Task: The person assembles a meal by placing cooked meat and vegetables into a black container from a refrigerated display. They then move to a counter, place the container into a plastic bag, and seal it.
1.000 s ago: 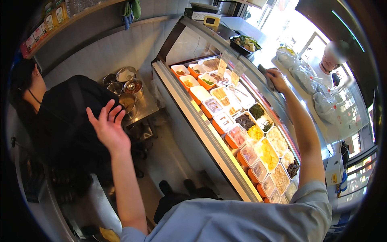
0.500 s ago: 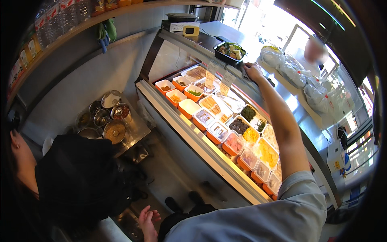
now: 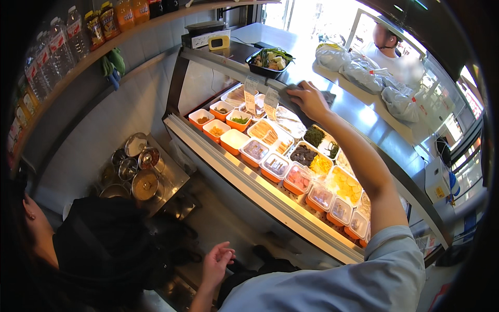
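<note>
1. Dark grey cloth (image 3: 328,96) is under the right hand (image 3: 309,100), on the top ledge of the glass display case (image 3: 228,61).
2. The right hand's fingers are bent and clamped on this cloth, parts of which spread out on both sides of the hand; the arm stretches over the case.
3. The left hand (image 3: 217,261) hangs near the person's body, its fingers loosely bent and a little apart.
4. Just left of the cloth, a black tray (image 3: 264,72) with green and pale vegetables (image 3: 274,59) rests on the same top.
5. Inside the case, under warm light, orange tubs (image 3: 231,147) and white trays of food stand in rows.
6. Beyond the right hand, tied plastic bags (image 3: 366,76) line the outer shelf, with a person (image 3: 383,52) in white behind them.
7. At the left, a co-worker (image 3: 104,244) in black is near metal pots (image 3: 145,185) on a steel table (image 3: 174,182).
</note>
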A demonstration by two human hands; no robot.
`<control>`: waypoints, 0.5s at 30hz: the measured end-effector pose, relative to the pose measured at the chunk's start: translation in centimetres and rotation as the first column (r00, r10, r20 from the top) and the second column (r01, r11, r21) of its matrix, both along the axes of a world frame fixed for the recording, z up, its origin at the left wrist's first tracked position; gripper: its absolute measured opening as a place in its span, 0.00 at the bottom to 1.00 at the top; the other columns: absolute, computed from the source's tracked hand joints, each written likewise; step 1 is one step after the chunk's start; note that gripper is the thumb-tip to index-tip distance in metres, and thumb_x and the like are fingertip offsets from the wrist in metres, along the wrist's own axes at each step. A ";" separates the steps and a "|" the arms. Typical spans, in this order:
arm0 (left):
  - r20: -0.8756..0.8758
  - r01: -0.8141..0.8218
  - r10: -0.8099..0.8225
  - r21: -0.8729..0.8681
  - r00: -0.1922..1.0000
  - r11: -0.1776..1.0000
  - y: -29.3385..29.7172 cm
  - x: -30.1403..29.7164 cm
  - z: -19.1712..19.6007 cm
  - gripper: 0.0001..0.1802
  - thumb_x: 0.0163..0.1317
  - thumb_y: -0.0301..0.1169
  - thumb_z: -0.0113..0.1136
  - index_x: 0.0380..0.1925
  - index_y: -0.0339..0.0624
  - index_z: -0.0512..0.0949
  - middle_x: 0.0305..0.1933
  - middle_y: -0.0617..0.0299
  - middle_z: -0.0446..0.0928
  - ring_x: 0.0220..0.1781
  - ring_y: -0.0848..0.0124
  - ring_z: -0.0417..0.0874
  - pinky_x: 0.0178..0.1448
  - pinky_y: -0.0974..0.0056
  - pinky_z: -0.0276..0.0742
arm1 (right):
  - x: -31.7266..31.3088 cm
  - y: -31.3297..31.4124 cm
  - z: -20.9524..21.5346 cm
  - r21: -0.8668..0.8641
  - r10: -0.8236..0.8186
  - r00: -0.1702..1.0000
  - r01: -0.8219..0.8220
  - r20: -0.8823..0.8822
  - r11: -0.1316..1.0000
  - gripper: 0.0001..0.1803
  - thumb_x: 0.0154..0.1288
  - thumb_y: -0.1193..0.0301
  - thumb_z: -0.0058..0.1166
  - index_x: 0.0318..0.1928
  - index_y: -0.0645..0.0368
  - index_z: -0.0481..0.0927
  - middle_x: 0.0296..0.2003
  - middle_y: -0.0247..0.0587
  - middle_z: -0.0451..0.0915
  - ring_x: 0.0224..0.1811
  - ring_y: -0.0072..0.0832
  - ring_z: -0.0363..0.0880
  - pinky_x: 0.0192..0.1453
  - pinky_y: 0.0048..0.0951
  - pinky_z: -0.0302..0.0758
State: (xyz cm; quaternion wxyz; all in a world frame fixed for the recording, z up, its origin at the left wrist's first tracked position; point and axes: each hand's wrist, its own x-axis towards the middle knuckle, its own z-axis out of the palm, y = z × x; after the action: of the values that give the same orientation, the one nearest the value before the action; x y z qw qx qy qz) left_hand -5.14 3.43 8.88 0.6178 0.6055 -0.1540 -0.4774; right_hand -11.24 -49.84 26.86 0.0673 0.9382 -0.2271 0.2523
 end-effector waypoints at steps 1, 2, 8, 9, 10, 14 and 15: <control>-0.001 -0.015 0.015 -0.001 1.000 1.000 0.7 -0.5 -0.1 0.17 0.69 0.23 0.54 0.57 0.36 0.73 0.43 0.56 0.82 0.41 0.71 0.84 0.45 0.68 0.83 | -1.7 0.2 0.0 0.098 0.021 0.998 -0.027 0.060 0.995 0.14 0.63 0.66 0.59 0.49 0.48 0.86 0.45 0.44 0.77 0.51 0.42 0.76 0.59 0.39 0.73; -0.007 -0.029 0.029 -0.002 1.000 1.000 1.7 -1.0 -0.6 0.17 0.69 0.23 0.54 0.57 0.36 0.73 0.43 0.56 0.82 0.41 0.71 0.84 0.45 0.67 0.83 | -3.4 0.0 0.3 0.193 0.038 0.993 -0.060 0.115 0.979 0.13 0.62 0.67 0.61 0.48 0.49 0.87 0.44 0.46 0.78 0.49 0.43 0.78 0.58 0.40 0.74; -0.082 -0.279 0.297 0.180 0.951 0.943 5.2 -3.5 -5.1 0.15 0.68 0.24 0.55 0.54 0.35 0.73 0.41 0.55 0.82 0.38 0.72 0.84 0.39 0.68 0.83 | -5.6 -11.4 0.7 0.245 -0.322 0.941 0.289 0.106 0.925 0.19 0.64 0.59 0.59 0.49 0.57 0.86 0.52 0.58 0.76 0.59 0.49 0.72 0.64 0.42 0.69; -0.066 -0.298 0.315 0.190 0.947 0.935 5.2 -3.7 -4.5 0.15 0.68 0.24 0.55 0.55 0.35 0.73 0.41 0.55 0.82 0.38 0.71 0.84 0.39 0.68 0.83 | -3.0 -11.5 0.3 0.180 -0.475 0.879 0.462 0.034 0.868 0.19 0.66 0.58 0.56 0.49 0.58 0.85 0.55 0.58 0.74 0.61 0.50 0.70 0.66 0.42 0.68; -0.048 -0.318 0.333 0.198 0.942 0.927 5.1 -3.9 -3.7 0.16 0.68 0.24 0.55 0.55 0.35 0.73 0.41 0.55 0.82 0.39 0.71 0.84 0.40 0.68 0.83 | -0.3 -11.2 0.1 0.104 -0.618 0.786 0.617 -0.022 0.780 0.20 0.68 0.58 0.53 0.49 0.59 0.85 0.59 0.58 0.71 0.63 0.50 0.68 0.67 0.42 0.66; 0.055 -0.322 0.318 0.110 0.947 0.940 3.0 -4.6 -2.2 0.16 0.68 0.28 0.58 0.55 0.41 0.75 0.44 0.59 0.81 0.41 0.70 0.82 0.44 0.67 0.80 | 2.8 -17.8 0.6 0.173 -0.540 0.841 0.532 0.001 0.829 0.20 0.69 0.57 0.50 0.50 0.57 0.85 0.62 0.56 0.69 0.65 0.49 0.67 0.67 0.43 0.66; -0.018 -0.355 0.360 0.125 0.933 0.927 2.9 -5.5 -2.3 0.16 0.67 0.27 0.58 0.55 0.40 0.75 0.44 0.59 0.81 0.41 0.70 0.82 0.44 0.67 0.80 | 3.2 -18.2 0.3 0.157 -0.415 0.909 0.414 -0.025 0.897 0.20 0.68 0.57 0.50 0.51 0.55 0.84 0.60 0.55 0.71 0.63 0.49 0.68 0.66 0.44 0.67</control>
State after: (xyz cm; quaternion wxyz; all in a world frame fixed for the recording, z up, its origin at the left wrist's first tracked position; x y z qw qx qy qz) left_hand -10.60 6.37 6.53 0.6601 0.6496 0.0001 -0.3773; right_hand -8.07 -68.08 27.12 0.0434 0.8695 -0.4413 0.2176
